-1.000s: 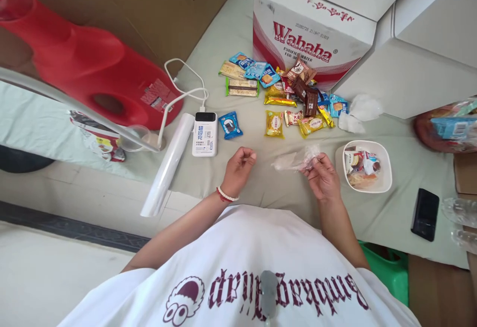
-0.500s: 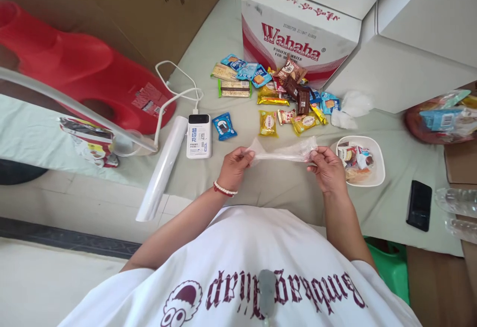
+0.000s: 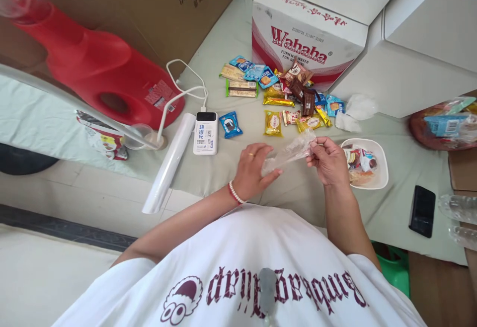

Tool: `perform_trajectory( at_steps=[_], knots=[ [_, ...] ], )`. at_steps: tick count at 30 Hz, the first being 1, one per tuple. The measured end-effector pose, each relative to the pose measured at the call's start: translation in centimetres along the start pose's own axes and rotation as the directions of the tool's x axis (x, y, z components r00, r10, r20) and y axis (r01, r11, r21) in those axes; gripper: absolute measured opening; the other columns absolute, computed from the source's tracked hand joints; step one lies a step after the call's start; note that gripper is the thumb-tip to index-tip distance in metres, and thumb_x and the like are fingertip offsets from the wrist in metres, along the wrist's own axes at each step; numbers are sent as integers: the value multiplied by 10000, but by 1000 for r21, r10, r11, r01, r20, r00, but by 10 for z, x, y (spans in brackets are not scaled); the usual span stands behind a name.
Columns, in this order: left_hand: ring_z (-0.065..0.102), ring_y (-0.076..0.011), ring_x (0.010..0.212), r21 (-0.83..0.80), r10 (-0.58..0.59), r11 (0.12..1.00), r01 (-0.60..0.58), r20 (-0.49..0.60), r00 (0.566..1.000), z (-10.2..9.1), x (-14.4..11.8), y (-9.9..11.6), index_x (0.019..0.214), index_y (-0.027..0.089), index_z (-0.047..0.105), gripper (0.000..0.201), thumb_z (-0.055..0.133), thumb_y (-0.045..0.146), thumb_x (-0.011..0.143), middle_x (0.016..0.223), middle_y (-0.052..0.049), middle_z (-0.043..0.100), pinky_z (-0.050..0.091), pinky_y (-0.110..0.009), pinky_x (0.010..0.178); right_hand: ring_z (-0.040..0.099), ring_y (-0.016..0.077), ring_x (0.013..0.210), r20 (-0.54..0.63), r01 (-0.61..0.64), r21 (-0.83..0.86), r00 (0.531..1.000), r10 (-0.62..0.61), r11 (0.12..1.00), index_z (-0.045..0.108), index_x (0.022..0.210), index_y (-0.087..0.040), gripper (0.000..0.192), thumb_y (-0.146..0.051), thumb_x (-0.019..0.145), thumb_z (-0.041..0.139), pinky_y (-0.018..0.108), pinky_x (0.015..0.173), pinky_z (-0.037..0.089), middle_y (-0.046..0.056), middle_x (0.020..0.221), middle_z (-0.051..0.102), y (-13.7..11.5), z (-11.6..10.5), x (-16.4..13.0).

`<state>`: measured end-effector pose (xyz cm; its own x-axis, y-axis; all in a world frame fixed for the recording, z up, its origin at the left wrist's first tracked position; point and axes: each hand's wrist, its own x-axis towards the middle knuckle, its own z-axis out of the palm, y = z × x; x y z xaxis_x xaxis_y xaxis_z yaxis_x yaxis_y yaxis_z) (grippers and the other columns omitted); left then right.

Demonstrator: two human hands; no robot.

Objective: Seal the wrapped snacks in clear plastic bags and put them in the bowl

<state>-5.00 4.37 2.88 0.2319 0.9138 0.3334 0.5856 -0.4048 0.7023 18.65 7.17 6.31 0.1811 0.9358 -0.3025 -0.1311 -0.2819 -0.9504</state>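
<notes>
1. The clear plastic bag [image 3: 288, 152], stretched flat between both hands half a second ago, now slants above the worktop [image 3: 231, 168].
2. The left hand [image 3: 253, 170] has dropped lower, fingers loosely curled on the bag's lower end.
3. The right hand [image 3: 328, 160] pinches the upper end beside the white bowl [image 3: 380, 180].
4. The bag is see-through; whether its mouth is open is unclear.
5. The snack packets [image 3: 283, 101] overlap; some labels are unreadable.

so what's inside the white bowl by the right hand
The white bowl holds a few wrapped snacks. The right hand covers its left edge, so anything lying there or beneath the wrappers is hidden.
</notes>
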Motion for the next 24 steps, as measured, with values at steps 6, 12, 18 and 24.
perform_trajectory(
  at_steps=[6, 12, 18, 24],
  knots=[
    [547, -148, 639, -189, -231, 951, 246, 101, 968, 30, 15, -10, 828, 197, 643, 312, 491, 395, 1016, 659, 10, 585, 418, -277, 662, 693, 139, 668, -8, 73, 45, 997, -73, 996, 658, 955, -258, 362, -484, 750, 853, 267, 613, 597, -16, 788, 716, -1, -6, 5],
    [551, -142, 666, -166, -255, 956, 241, -65, 965, 41, 11, -2, 833, 203, 618, 281, 518, 404, 1002, 708, 6, 603, 387, -267, 662, 686, 189, 876, 105, 5, 1, 994, -5, 1000, 687, 927, -246, 412, -571, 729, 847, 355, 856, 578, 31, 964, 737, 43, 33, -21],
    [471, -124, 546, -402, -517, 804, 437, -111, 849, 42, 14, -19, 776, 225, 524, 314, 529, 460, 984, 595, 57, 470, 371, -259, 582, 578, 138, 734, 16, -22, 29, 1000, 21, 999, 677, 825, -229, 350, -527, 724, 830, 284, 736, 524, -15, 808, 666, 62, 36, -15],
    [376, -104, 433, -668, -630, 510, 541, 139, 764, 34, 14, -32, 767, 235, 521, 437, 627, 639, 893, 542, 82, 391, 321, -254, 453, 579, 120, 677, 166, -255, 111, 958, 235, 960, 632, 818, -233, 418, -532, 671, 885, 275, 690, 547, -31, 763, 626, 58, 15, -7]
  ],
)
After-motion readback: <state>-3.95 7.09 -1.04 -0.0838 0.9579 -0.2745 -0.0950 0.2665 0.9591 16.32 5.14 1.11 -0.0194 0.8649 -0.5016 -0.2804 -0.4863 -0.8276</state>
